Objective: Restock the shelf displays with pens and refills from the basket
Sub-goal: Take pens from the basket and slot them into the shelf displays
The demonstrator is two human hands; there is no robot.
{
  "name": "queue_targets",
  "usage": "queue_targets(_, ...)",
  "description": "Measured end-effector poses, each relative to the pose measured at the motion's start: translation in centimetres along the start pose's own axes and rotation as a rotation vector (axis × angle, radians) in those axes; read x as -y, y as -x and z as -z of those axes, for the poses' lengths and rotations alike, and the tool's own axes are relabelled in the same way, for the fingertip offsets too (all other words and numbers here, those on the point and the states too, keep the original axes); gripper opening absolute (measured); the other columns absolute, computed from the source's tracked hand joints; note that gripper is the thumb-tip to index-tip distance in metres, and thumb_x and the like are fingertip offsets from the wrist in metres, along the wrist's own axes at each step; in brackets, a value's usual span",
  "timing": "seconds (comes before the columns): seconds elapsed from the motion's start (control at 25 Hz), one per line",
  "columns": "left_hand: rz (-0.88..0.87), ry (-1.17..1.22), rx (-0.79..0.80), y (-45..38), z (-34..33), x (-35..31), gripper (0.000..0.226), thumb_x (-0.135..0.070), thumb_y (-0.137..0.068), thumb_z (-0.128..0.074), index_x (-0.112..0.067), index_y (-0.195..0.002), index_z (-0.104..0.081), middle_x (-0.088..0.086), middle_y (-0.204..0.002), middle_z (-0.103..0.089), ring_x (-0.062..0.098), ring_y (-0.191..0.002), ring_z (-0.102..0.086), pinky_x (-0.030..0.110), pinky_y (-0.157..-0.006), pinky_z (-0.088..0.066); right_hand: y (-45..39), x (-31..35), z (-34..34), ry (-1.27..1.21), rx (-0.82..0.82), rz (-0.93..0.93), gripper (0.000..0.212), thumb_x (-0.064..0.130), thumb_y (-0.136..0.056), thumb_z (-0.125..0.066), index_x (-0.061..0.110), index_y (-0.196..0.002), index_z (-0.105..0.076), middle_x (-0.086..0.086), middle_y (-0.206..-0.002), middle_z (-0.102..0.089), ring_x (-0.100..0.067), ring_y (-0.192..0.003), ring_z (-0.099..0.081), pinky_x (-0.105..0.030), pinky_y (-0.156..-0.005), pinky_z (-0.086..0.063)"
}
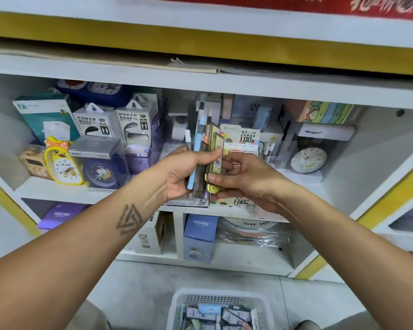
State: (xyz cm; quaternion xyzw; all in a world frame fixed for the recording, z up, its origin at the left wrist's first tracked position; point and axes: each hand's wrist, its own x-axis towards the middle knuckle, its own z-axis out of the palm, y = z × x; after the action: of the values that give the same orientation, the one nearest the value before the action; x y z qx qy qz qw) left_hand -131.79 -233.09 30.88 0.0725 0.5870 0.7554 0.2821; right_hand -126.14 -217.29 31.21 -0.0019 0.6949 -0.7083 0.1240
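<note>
The left hand (184, 172) is gripping upright pens (197, 148), the right hand (243, 179) is pinching a refill pack (216, 160), and the refill display (242, 139) is standing just behind

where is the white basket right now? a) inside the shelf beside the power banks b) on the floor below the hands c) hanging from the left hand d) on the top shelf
b: the white basket sits on the floor at the bottom of the view, under both hands.
</note>
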Motion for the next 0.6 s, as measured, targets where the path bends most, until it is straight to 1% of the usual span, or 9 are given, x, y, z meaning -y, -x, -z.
queue_targets(0.04, -0.001, 0.008, -0.009, -0.2, -0.3, 0.1, 0.020, -0.016, -0.083, -0.072, -0.005, -0.100, -0.073, 0.020, -0.102, -0.073, 0.037, -0.090, -0.071, 0.063, -0.082, -0.054, 0.2, 0.1, 0.3, -0.016, -0.043, -0.010, 0.051, 0.004, -0.077, -0.079, 0.002, -0.122, -0.057, -0.018, -0.120, -0.069, -0.038, -0.083, -0.075, -0.038, -0.070, -0.064)
queue_targets(0.08, 0.001, 0.022, -0.010, -0.2, -0.5, 0.1, 0.018, -0.016, -0.084, -0.072, -0.005, -0.099, -0.074, 0.021, -0.103, -0.073, 0.038, -0.093, -0.071, 0.065, -0.083, -0.053, 0.3, 0.2, 0.5, -0.021, -0.078, -0.022, 0.052, 0.004, -0.076, -0.081, 0.004, -0.121, -0.056, -0.018, -0.118, -0.069, -0.037, -0.079, -0.075, -0.035, -0.065, -0.063)
queue_targets(0.16, 0.012, 0.048, -0.012, -0.4, -0.9, 0.3, 0.022, -0.016, -0.084, -0.071, -0.003, -0.103, -0.073, 0.022, -0.106, -0.072, 0.039, -0.098, -0.070, 0.066, -0.086, -0.051, 0.5, 0.2, 0.9, 0.000, -0.105, -0.038, 0.053, 0.006, -0.074, -0.083, 0.006, -0.118, -0.054, -0.020, -0.102, -0.074, -0.033, -0.070, -0.075, -0.027, -0.054, -0.059)
queue_targets(0.2, 0.019, 0.056, -0.016, -0.5, -1.1, 0.3, 0.029, -0.016, -0.084, -0.071, -0.002, -0.109, -0.071, 0.023, -0.108, -0.072, 0.039, -0.101, -0.069, 0.066, -0.087, -0.050, 0.6, 0.1, 1.0, 0.008, -0.103, -0.040, 0.055, 0.007, -0.074, -0.084, 0.007, -0.119, -0.052, -0.019, -0.096, -0.075, -0.031, -0.067, -0.075, -0.025, -0.053, -0.057)
queue_targets(0.28, 0.023, 0.066, -0.029, -0.5, -1.3, 0.4, 0.039, -0.017, -0.083, -0.072, -0.001, -0.117, -0.066, 0.023, -0.111, -0.071, 0.039, -0.102, -0.069, 0.064, -0.085, -0.052, 0.7, 0.2, 1.0, -0.002, -0.098, -0.017, 0.055, 0.007, -0.073, -0.084, 0.009, -0.119, -0.054, -0.015, -0.090, -0.077, -0.029, -0.067, -0.075, -0.025, -0.054, -0.057)
queue_targets(0.4, 0.011, 0.073, -0.059, -0.6, -1.4, 0.4, 0.035, -0.016, -0.086, -0.071, -0.001, -0.118, -0.067, 0.022, -0.109, -0.072, 0.039, -0.098, -0.070, 0.057, -0.075, -0.058, 0.6, 0.2, 1.2, 0.030, -0.117, 0.046, 0.048, 0.005, -0.071, -0.085, 0.026, -0.109, -0.064, -0.001, -0.087, -0.078, -0.024, -0.069, -0.076, -0.026, -0.055, -0.059)
queue_targets(0.48, -0.001, 0.068, -0.083, -0.6, -1.2, 0.4, 0.029, -0.015, -0.087, -0.071, -0.003, -0.114, -0.069, 0.021, -0.108, -0.072, 0.038, -0.096, -0.071, 0.055, -0.074, -0.059, 0.4, 0.0, 1.2, 0.069, -0.142, 0.065, 0.051, 0.005, -0.071, -0.086, 0.035, -0.105, -0.065, 0.004, -0.086, -0.078, -0.021, -0.072, -0.076, -0.026, -0.056, -0.059)
queue_targets(0.52, -0.004, 0.068, -0.095, -0.6, -1.1, 0.4, 0.027, -0.014, -0.087, -0.070, -0.003, -0.112, -0.069, 0.021, -0.106, -0.073, 0.037, -0.094, -0.072, 0.055, -0.073, -0.059, 0.3, -0.1, 1.2, 0.097, -0.166, 0.080, 0.054, 0.004, -0.071, -0.086, 0.036, -0.108, -0.065, 0.005, -0.086, -0.078, -0.018, -0.072, -0.076, -0.025, -0.056, -0.059)
queue_targets(0.6, 0.002, 0.067, -0.108, -0.4, -0.5, 0.1, 0.021, -0.014, -0.090, -0.067, -0.003, -0.108, -0.068, 0.022, -0.101, -0.074, 0.037, -0.088, -0.073, 0.055, -0.071, -0.060, -0.1, 0.0, 1.7, 0.125, -0.239, 0.132, 0.057, -0.002, -0.075, -0.083, 0.028, -0.120, -0.064, 0.002, -0.088, -0.079, -0.014, -0.071, -0.075, -0.021, -0.055, -0.056)
